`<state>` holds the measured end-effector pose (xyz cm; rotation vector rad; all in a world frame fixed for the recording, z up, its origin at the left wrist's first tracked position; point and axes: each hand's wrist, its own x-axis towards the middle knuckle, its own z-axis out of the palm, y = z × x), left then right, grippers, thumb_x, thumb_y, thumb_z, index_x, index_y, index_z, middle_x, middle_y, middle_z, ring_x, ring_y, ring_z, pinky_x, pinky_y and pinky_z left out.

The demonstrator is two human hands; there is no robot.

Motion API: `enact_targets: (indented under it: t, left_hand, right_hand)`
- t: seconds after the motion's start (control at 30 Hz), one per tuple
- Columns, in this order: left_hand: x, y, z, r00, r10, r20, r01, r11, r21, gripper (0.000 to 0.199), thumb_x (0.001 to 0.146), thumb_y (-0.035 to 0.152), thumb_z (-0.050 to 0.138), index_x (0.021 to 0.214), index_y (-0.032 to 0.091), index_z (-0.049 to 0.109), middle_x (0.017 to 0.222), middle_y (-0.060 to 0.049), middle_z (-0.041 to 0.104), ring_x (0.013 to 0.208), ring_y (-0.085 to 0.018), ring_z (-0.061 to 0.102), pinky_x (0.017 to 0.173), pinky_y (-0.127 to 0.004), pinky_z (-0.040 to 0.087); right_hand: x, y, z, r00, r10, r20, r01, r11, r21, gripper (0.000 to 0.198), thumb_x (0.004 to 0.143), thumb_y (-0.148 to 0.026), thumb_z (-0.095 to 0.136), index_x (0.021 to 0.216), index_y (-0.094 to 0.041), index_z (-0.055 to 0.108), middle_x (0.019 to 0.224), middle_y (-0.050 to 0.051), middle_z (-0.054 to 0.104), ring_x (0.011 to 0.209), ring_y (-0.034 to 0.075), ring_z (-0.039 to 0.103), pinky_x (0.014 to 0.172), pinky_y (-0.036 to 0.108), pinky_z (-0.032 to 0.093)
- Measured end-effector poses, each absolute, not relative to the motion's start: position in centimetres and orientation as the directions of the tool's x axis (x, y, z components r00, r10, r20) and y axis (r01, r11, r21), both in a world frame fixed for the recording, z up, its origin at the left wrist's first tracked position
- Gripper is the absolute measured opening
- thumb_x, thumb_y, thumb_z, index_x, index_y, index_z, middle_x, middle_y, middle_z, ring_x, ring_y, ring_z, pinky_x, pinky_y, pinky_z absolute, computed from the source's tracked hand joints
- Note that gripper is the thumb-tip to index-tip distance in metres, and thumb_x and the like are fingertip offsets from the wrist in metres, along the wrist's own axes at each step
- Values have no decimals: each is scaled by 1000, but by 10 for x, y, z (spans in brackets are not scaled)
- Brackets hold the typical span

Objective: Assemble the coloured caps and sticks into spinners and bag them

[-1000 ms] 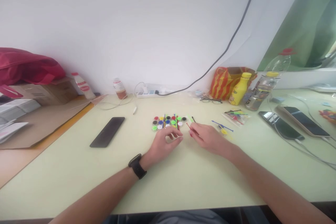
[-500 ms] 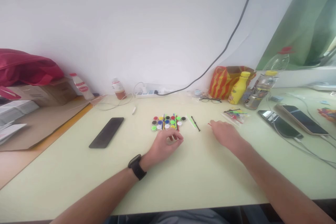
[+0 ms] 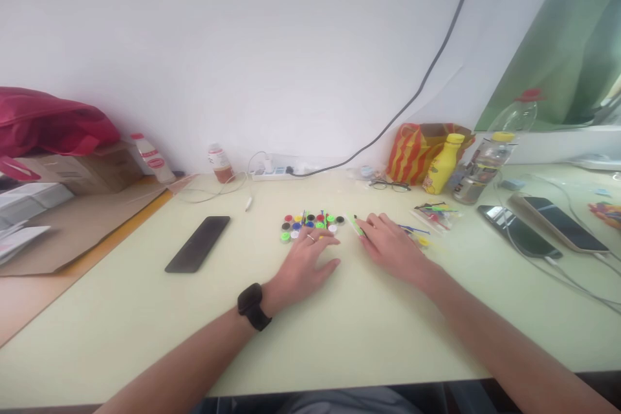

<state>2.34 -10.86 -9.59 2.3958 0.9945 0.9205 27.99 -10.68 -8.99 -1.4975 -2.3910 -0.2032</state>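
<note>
My left hand [image 3: 308, 262] hovers at the near side of a cluster of small round paint pots [image 3: 310, 218] with white, black, red, green, blue and yellow lids. Its fingers are spread, and a ring shows on one. Thin coloured sticks [image 3: 304, 217] lie across the pots, partly behind my fingers. Right of the pots, my right hand [image 3: 391, 246] has its fingers bent down and close together over a black thin stick [image 3: 356, 218] and a green-and-white strip [image 3: 356, 226]. Whatever its fingertips hold is hidden. Blue sticks [image 3: 418, 230] and a yellow round piece [image 3: 424, 242] lie beyond that hand.
A dark phone [image 3: 198, 244] lies at left, two more phones [image 3: 518, 230] with cables at right. Behind stand a yellow bottle [image 3: 442, 165], a clear bottle [image 3: 478, 171], a striped bag [image 3: 410, 152] and glasses [image 3: 391, 185]. A small plastic packet [image 3: 436, 217] holds coloured sticks.
My right hand has moved left to the black stick and green strip, uncovering blue and yellow pieces. My left hand has shifted slightly forward over the nearest pots and its fingers have spread.
</note>
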Motion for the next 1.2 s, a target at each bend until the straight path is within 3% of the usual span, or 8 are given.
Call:
enact_targets:
  t: [0.17,0.37,0.47,0.57,0.63,0.87,1.13,1.2]
  left_hand:
    - [18,-98,-99,617,693,373,549,-719,426,63,95,43,68,154,28,50,153,-12,55,125,-40,46,107,-58,40]
    - [22,-103,-92,699,667,257,585,-740,332,58,99,48,60,151,23,51,162,-10,45,128,-39,45,111,-60,40]
    - [24,-107,-88,742,610,279,504,-782,367,50,99,41,62,147,26,55,151,-7,58,121,-34,50,108,-53,45]
    - [24,-109,-89,738,592,325,453,-790,412,45,98,31,64,142,28,59,140,-5,66,118,-30,53,104,-48,48]
    - [24,-108,-92,723,598,346,452,-788,418,44,97,28,65,140,28,60,137,-5,67,117,-29,55,104,-47,49]
    - [22,-105,-98,689,603,403,419,-784,457,28,98,26,66,124,31,72,126,-6,69,114,-26,57,101,-45,50]
    - [23,-107,-92,518,698,494,439,-713,547,23,100,31,66,122,28,70,118,-6,71,113,-25,59,105,-46,46]
    - [23,-107,-92,505,700,505,429,-711,557,23,99,32,67,122,27,69,118,-6,71,112,-25,61,105,-46,46]
  right_hand:
    - [272,-104,-99,-452,834,317,860,501,-94,29,106,-18,38,125,-20,60,111,13,62,106,28,55,91,42,49]
    - [274,-96,-105,-465,831,307,809,539,-234,22,106,-18,40,108,-21,62,106,10,60,105,27,54,91,42,48]
    - [275,-95,-105,-451,834,317,779,542,-315,20,105,-19,44,112,-23,63,105,8,62,104,26,55,89,41,48]
    - [276,-94,-106,-442,837,323,786,535,-310,20,105,-19,47,98,-23,65,97,6,62,99,25,55,84,39,46]
    - [277,-93,-107,-451,830,328,781,545,-306,23,104,-17,49,90,-23,66,92,5,61,96,24,56,80,37,45]
    - [279,-94,-103,-510,787,347,702,614,-359,22,102,-9,47,94,-22,63,97,5,66,97,23,56,83,37,45]
    - [277,-107,-83,-426,778,461,693,609,-386,12,105,-18,42,101,-24,53,114,8,64,117,28,52,101,45,40]
    - [275,-110,-79,-405,807,430,662,583,-470,11,107,-22,40,102,-24,50,108,7,63,107,26,55,95,43,43]
